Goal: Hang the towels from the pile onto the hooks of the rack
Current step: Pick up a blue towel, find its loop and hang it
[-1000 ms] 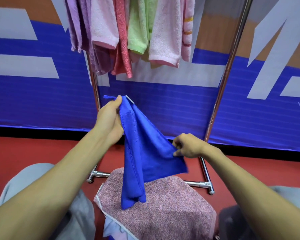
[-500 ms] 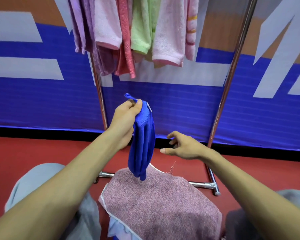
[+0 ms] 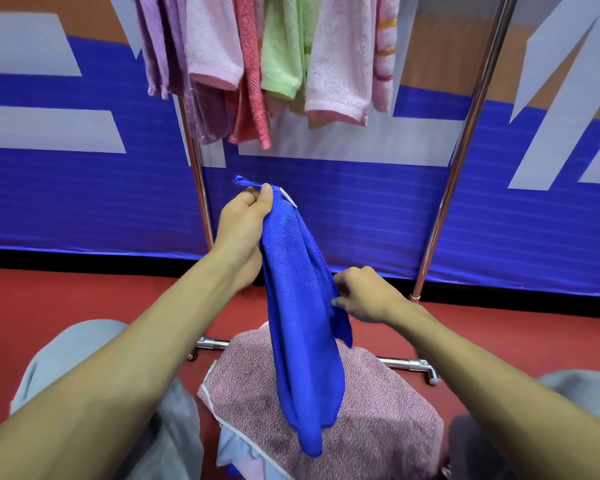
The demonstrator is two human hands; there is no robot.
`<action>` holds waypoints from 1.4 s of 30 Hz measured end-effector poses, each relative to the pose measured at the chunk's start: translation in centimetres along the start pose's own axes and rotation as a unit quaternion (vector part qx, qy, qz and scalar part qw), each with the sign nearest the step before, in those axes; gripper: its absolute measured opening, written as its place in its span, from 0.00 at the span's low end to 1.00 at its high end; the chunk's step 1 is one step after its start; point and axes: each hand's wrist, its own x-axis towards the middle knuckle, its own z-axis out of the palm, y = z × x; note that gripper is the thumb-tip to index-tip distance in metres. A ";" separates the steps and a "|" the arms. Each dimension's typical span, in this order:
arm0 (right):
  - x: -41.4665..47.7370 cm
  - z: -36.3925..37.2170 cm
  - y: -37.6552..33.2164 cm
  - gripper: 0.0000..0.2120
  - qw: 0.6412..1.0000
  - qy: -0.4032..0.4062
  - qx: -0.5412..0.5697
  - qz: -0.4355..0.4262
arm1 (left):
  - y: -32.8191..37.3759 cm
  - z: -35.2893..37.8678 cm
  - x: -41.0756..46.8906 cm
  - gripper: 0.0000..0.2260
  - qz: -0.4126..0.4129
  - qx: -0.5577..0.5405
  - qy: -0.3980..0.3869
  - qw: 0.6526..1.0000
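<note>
Currently: bright blue microfibre towel (image 3: pixel 302 306), loop corner pinched in left hand (image 3: pixel 243 223), side edge pinched by right hand (image 3: pixel 364 299); next, probably lifting loop to rack hook.

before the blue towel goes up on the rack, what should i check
1. Left hand pinches the blue microfibre towel at its top corner: ok.
2. Hanging loop free above that grip: ok.
3. Right hand holds the towel's side edge: ok.
4. Towel's lower end clear of the mottled pink terry towel pile: cannot tell.
5. Free hook on the chrome metal rack: cannot tell, hooks out of view.
</note>
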 end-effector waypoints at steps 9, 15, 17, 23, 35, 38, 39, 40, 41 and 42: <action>-1.0 -1.4 1.0 0.16 0.932 -0.085 0.330 0.123 | -0.9 -1.0 1.0 0.10 -0.034 0.009 0.110 0.993; -1.6 -4.6 -0.2 0.07 0.745 -0.034 0.653 0.130 | -1.9 -0.6 0.6 0.19 0.007 0.134 0.025 0.991; -1.8 -5.3 -0.4 0.06 0.638 -0.010 0.755 0.151 | -2.0 0.0 0.0 0.20 0.039 0.180 -0.009 0.983; -2.5 -6.4 -1.5 0.11 0.476 0.019 0.865 0.158 | -2.8 1.3 -1.3 0.07 0.078 0.234 -0.104 0.964; -2.7 -6.8 -1.6 0.09 0.450 0.046 0.876 0.165 | -3.8 1.6 -2.1 0.19 0.237 0.352 -0.188 0.886; -2.9 -6.9 -1.7 0.09 0.480 0.022 0.864 0.154 | -3.9 1.5 -2.0 0.14 0.297 0.348 -0.139 0.878; -3.0 -7.0 -1.8 0.09 0.481 0.018 0.863 0.152 | -3.9 1.5 -1.9 0.10 0.302 0.340 -0.118 0.883; -3.0 -7.1 -1.9 0.09 0.481 0.017 0.863 0.151 | -3.7 1.6 -2.0 0.06 0.295 0.330 -0.100 0.891; -3.1 -7.1 -2.0 0.09 0.491 0.018 0.858 0.151 | -3.6 1.6 -1.9 0.03 0.274 0.317 -0.083 0.904; -3.1 -7.2 -2.0 0.08 0.519 0.023 0.841 0.152 | -3.4 1.7 -1.9 0.02 0.243 0.300 -0.075 0.919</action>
